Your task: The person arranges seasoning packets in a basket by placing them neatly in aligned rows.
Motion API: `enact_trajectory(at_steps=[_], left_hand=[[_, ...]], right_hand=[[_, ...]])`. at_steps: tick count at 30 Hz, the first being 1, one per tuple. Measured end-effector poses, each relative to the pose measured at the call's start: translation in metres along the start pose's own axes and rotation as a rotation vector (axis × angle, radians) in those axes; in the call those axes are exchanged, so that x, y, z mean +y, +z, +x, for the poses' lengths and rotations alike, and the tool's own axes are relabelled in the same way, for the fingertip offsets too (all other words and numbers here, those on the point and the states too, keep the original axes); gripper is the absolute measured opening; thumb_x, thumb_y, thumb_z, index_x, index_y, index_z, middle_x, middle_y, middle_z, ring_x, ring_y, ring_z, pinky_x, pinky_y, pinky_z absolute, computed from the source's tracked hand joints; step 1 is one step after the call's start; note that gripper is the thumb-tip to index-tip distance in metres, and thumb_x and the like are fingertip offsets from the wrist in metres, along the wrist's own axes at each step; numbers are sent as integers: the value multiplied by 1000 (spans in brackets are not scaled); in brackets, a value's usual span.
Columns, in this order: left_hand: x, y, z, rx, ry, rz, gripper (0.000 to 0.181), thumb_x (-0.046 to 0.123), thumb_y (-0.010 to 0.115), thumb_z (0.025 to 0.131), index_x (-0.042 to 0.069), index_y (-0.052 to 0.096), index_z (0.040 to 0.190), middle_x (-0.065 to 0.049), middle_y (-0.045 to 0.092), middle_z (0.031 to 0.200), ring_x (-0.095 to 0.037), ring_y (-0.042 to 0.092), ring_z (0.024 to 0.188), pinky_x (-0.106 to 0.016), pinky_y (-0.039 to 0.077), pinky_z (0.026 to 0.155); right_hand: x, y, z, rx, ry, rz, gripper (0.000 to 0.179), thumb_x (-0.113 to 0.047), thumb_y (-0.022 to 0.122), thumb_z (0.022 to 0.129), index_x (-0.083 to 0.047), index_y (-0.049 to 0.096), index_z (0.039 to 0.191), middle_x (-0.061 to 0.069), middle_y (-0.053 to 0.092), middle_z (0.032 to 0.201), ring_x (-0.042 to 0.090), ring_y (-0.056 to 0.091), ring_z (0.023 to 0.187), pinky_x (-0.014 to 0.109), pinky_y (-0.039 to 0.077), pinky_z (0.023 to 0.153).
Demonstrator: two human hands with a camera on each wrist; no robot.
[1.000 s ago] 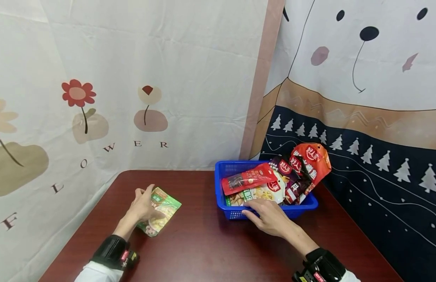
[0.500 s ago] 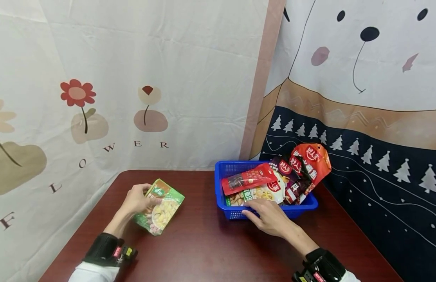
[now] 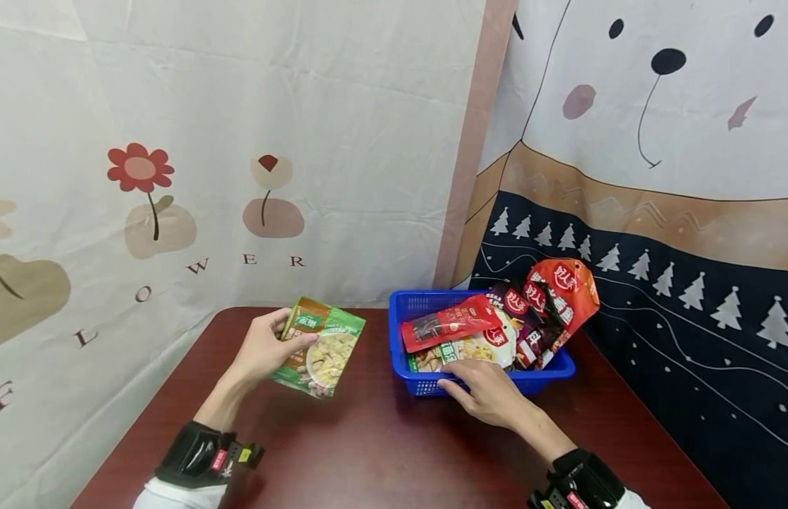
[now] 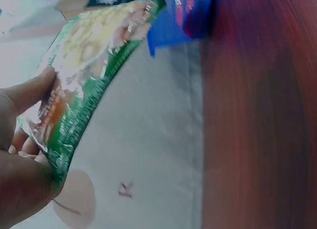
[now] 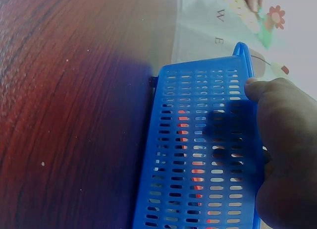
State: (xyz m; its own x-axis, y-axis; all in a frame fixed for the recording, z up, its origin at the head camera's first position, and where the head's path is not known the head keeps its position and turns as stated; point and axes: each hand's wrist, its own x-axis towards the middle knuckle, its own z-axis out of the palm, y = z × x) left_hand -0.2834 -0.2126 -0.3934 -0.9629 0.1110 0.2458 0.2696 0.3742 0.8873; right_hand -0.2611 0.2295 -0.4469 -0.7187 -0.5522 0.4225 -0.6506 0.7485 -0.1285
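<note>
My left hand point(image 3: 264, 348) pinches a green and brown seasoning packet point(image 3: 330, 351) by its left edge, thumb on the printed front. In the left wrist view the packet point(image 4: 89, 50) is tilted and held above the table, with the fingers behind it. My right hand point(image 3: 489, 392) grips the near rim of a blue plastic basket point(image 3: 426, 387). The right wrist view shows the thumb point(image 5: 265, 90) outside the slotted basket wall point(image 5: 198, 140); the other fingers are mostly hidden behind the rim.
Inside the basket lie a red packet point(image 3: 448, 324), a white and yellow packet point(image 3: 479, 348), dark packets point(image 3: 528, 346) and an orange-red packet point(image 3: 575, 300) leaning over the right rim. The reddish-brown table point(image 3: 368, 452) meets printed cloth point(image 3: 356, 177) at the back.
My left hand has picked the packet up off the table and moved it up and to the right, toward the basket. The right hand and basket have stayed in place.
</note>
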Motion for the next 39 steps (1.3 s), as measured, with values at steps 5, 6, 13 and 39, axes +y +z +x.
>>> enact_trajectory(at_steps=[5, 6, 13, 39], left_hand=[[20, 21, -4, -24, 81, -75, 45, 28, 92, 97, 6, 74, 132, -20, 84, 98, -18, 80, 72, -37, 67, 63], [24, 25, -5, -28, 92, -90, 46, 28, 92, 98, 6, 74, 134, -20, 84, 98, -19, 80, 71, -38, 68, 63], [45, 51, -7, -38, 164, -182, 42, 25, 89, 101, 10, 73, 137, -21, 85, 104, -24, 83, 73, -43, 70, 62], [73, 82, -11, -82, 232, -218, 37, 26, 90, 99, 16, 76, 132, -12, 87, 103, -18, 79, 72, -33, 65, 63]], right_hand=[[0, 0, 1, -2, 10, 5, 31, -37, 75, 110, -15, 81, 131, 4, 86, 123, 21, 82, 112, 49, 69, 97], [0, 0, 1, -1, 12, 5, 31, -37, 75, 110, -15, 81, 131, 4, 86, 123, 21, 82, 112, 49, 69, 97], [-1, 1, 0, 15, 7, -5, 31, -37, 75, 110, -15, 81, 130, 3, 86, 121, 20, 82, 109, 47, 69, 94], [-42, -71, 44, 184, 51, 499, 38, -23, 75, 110, -16, 72, 147, 3, 82, 132, 18, 81, 115, 39, 68, 101]])
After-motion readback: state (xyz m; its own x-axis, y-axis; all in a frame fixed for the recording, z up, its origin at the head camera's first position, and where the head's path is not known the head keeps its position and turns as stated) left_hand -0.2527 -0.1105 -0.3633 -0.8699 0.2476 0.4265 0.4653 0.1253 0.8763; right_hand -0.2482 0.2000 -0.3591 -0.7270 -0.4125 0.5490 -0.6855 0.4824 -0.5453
